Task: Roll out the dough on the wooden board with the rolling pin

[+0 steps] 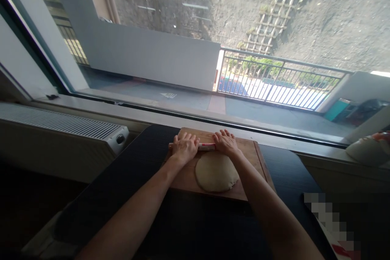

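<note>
A pale, flattened round of dough (pixel 215 172) lies on a wooden board (pixel 250 154). At the dough's far edge a rolling pin (pixel 206 146) lies crosswise, with red print showing on its middle. My left hand (pixel 185 147) rests over the pin's left part, and a short end sticks out beyond it. Over the right part lies my right hand (pixel 226 143), fingers bent forward across the pin; that end is hidden beneath it. My right forearm covers part of the dough's right edge.
The board lies on a dark table (pixel 134 162) against a windowsill (pixel 201 123). To the left, a white radiator (pixel 76 130) stands below the window. A pale rounded object (pixel 362 149) sits on the sill at far right. Beyond the glass is a railing (pixel 274 81).
</note>
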Available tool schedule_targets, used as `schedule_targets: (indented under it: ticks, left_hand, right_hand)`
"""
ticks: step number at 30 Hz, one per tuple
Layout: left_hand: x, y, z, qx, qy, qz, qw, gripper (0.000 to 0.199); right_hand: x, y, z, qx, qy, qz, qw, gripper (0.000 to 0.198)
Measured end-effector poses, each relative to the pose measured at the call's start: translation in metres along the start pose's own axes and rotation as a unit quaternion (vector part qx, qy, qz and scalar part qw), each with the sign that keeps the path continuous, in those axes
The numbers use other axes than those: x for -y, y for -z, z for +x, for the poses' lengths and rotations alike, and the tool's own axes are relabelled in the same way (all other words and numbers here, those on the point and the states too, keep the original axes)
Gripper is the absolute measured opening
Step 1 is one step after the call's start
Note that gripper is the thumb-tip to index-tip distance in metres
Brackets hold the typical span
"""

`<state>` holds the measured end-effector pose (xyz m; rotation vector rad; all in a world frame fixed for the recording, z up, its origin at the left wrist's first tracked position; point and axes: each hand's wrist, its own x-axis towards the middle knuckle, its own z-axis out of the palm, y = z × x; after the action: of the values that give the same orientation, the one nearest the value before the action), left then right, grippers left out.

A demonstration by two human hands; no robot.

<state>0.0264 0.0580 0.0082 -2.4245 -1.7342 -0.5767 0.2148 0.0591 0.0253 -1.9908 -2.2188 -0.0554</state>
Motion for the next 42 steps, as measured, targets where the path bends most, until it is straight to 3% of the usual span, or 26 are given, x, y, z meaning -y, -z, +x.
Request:
schedule_targets:
  ticks: [4, 6, 13, 20, 22, 25, 28, 30, 34, 36, 42]
  left_hand:
    - [-0.001, 0.005, -0.049, -0.012, -0.053, -0.007, 0.998, 0.043]
    - [0.0, 0.004, -0.054, -0.014, -0.066, -0.006, 0.998, 0.044]
    - [0.001, -0.003, 0.009, 0.003, -0.024, -0.001, 1.0, 0.042]
    - [0.001, 0.001, -0.053, -0.006, -0.085, -0.008, 0.996, 0.044]
    - [0.001, -0.004, -0.043, -0.002, -0.073, -0.002, 0.997, 0.048]
    - [-0.002, -0.015, 0.003, 0.022, -0.036, 0.001, 0.999, 0.049]
    - [-0.005, -0.017, 0.036, 0.034, -0.032, -0.003, 0.999, 0.046]
    - [-0.007, -0.013, 0.028, 0.035, -0.046, -0.007, 0.998, 0.045]
    - [-0.009, -0.004, -0.024, 0.031, -0.096, -0.021, 0.995, 0.045]
    - [-0.008, -0.003, -0.034, 0.031, -0.111, -0.029, 0.993, 0.044]
    - [-0.011, -0.013, 0.026, 0.048, -0.075, -0.034, 0.995, 0.041]
  right_hand:
    - [-0.01, -0.006, -0.039, -0.018, 0.059, 0.007, 0.998, 0.047]
    - [-0.014, -0.005, -0.043, -0.012, 0.073, 0.004, 0.997, 0.047]
    - [-0.006, 0.002, 0.003, 0.021, 0.016, -0.016, 1.0, 0.046]
    - [-0.026, -0.012, -0.055, -0.027, 0.071, -0.002, 0.997, 0.052]
    - [-0.032, -0.015, -0.048, -0.023, 0.051, 0.004, 0.998, 0.052]
    - [-0.034, -0.016, -0.017, -0.008, -0.011, 0.009, 1.0, 0.052]
    - [-0.032, -0.013, -0.003, -0.013, -0.024, 0.009, 1.0, 0.053]
    - [-0.033, -0.013, -0.017, -0.014, -0.018, 0.01, 1.0, 0.051]
    - [-0.042, -0.016, -0.071, -0.04, 0.036, 0.01, 0.999, 0.05]
    - [-0.045, -0.016, -0.081, -0.048, 0.052, 0.011, 0.997, 0.051]
    - [-0.034, -0.013, -0.029, -0.017, -0.032, 0.025, 0.999, 0.052]
